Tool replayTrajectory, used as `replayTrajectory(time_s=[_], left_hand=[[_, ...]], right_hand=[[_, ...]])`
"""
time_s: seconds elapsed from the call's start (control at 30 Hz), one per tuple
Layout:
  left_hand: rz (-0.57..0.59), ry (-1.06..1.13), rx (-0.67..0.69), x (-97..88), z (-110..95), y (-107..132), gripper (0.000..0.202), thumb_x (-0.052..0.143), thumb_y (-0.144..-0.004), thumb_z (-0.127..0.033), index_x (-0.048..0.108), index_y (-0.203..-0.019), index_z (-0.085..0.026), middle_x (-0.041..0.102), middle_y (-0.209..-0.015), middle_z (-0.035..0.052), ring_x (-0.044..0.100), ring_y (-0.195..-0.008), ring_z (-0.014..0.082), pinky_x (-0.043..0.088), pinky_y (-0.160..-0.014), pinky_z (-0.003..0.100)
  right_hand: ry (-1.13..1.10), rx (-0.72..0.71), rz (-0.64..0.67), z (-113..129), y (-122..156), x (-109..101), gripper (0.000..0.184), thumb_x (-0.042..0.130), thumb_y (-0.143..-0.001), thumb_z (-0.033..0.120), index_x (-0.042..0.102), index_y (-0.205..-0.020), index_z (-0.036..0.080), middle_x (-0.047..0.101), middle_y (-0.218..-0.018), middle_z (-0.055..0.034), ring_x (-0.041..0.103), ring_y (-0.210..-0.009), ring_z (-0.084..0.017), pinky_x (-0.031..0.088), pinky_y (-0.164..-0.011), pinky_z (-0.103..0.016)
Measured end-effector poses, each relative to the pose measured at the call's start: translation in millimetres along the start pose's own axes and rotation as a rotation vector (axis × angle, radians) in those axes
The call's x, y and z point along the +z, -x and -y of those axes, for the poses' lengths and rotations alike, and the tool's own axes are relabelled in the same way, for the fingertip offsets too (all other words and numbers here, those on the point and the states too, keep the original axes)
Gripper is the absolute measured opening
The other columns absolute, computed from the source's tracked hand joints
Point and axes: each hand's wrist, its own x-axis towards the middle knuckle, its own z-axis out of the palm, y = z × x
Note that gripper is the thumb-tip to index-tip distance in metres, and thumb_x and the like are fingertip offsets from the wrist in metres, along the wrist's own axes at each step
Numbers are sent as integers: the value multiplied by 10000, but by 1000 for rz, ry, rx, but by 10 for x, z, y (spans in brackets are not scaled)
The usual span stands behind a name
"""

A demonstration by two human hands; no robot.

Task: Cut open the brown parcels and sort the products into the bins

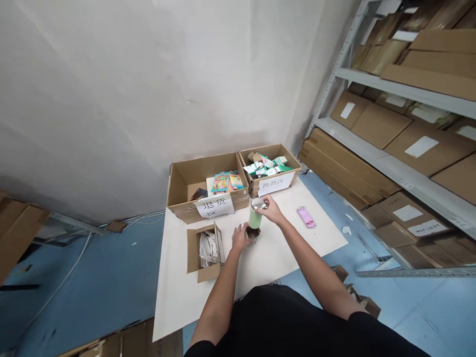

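A light green cylindrical bottle point(255, 218) with a dark base and silvery top stands upright on the white table point(178, 292). My left hand point(241, 237) is wrapped round its dark base. My right hand point(270, 208) grips the silvery top, fingers curled over it. Both hands are closed on the bottle, near the table's middle, just in front of two labelled cartons.
Behind the bottle sit two open cartons with paper labels: a left one point(186, 183) with colourful packs and a right one point(271, 168) full of small green-white boxes. A small open box point(194, 253) of white items lies left. A pink object point(306, 217) lies right. Metal shelving point(409, 173) with cartons stands at right.
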Motion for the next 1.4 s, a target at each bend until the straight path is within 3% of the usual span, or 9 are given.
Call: replayTrajectory(time_s=[0.1, 0.2, 0.3, 0.4, 0.53, 0.63, 0.8, 1.0, 1.4], left_hand=[[-59, 186, -1, -421, -328, 92, 1320, 1001, -491, -395, 342, -1625, -253, 336, -1705, 229, 287, -1584, 448, 318, -1230, 605], [-149, 458, 268, -1014, -878, 228, 1077, 877, -739, -504, 322, -1641, -308, 446, -1650, 159, 457, -1504, 338, 419, -1184, 518], [-212, 494, 524, -1486, -1498, 339, 1013, 929, -701, -457, 446, -1581, -325, 563, -1538, 115, 570, -1381, 307, 491, -1122, 458], [-276, 501, 500, -1710, -1874, 378, 989, 973, -636, -430, 540, -1515, -300, 669, -1366, 100, 676, -1176, 281, 562, -1015, 423], [-210, 712, 410, -1810, -1881, 375, 1133, 966, -652, -441, 394, -1614, -267, 737, -1161, 85, 722, -1016, 240, 601, -916, 382], [-113, 880, 397, -1880, -1804, 388, 1210, 918, -725, -480, 211, -1685, -277, 708, -1287, 115, 721, -1096, 232, 590, -966, 378], [-116, 844, 372, -2038, -1852, 432, 1361, 961, -686, -434, 69, -1708, -323, 567, -1527, 153, 656, -1272, 263, 570, -1034, 380], [-52, 910, 324, -2155, -1881, 406, 1374, 935, -731, -428, -28, -1707, -325, 675, -1417, 139, 711, -1178, 263, 588, -1027, 436], [-48, 889, 348, -2121, -1976, 293, 1331, 943, -721, -374, 53, -1710, -332, 669, -1395, 119, 682, -1230, 263, 562, -1068, 444]], right_hand=[[-127, -72, -66, 582, -70, -162, 507, 845, -694, 503, 536, -999, 241, 716, -964, -21, 692, -870, -201, 554, -755, -315], [-164, -90, -124, 995, -18, -171, 532, 888, -667, 528, 543, -954, 240, 709, -923, -8, 676, -846, -195, 547, -765, -318], [-220, -66, -144, 1194, 82, -102, 563, 921, -637, 543, 540, -920, 241, 706, -892, -5, 670, -837, -202, 547, -775, -333], [-322, -39, -125, 1225, 187, -72, 564, 916, -661, 554, 562, -972, 244, 715, -934, -19, 685, -901, -221, 557, -832, -362], [-466, -8, 148, 1117, 356, -96, 730, 911, -703, 497, 571, -1317, 298, 720, -1220, -56, 669, -1147, -249, 545, -979, -409], [-512, 36, 355, 1009, 469, -6, 1064, 967, -635, 408, 419, -1544, 329, 720, -1237, -70, 699, -1096, -263, 571, -950, -432], [-463, -37, 140, 951, 501, 276, 1333, 1016, -572, 350, 246, -1660, 335, 711, -1242, -79, 708, -1063, -267, 584, -946, -435], [-571, 5, 361, 946, 475, 271, 1377, 975, -675, 405, 59, -1703, 378, 696, -1308, -94, 719, -1107, -283, 606, -945, -477], [-557, -13, 244, 928, 433, 172, 1443, 1015, -615, 386, 69, -1705, 374, 684, -1339, -96, 700, -1148, -292, 589, -1002, -495]])
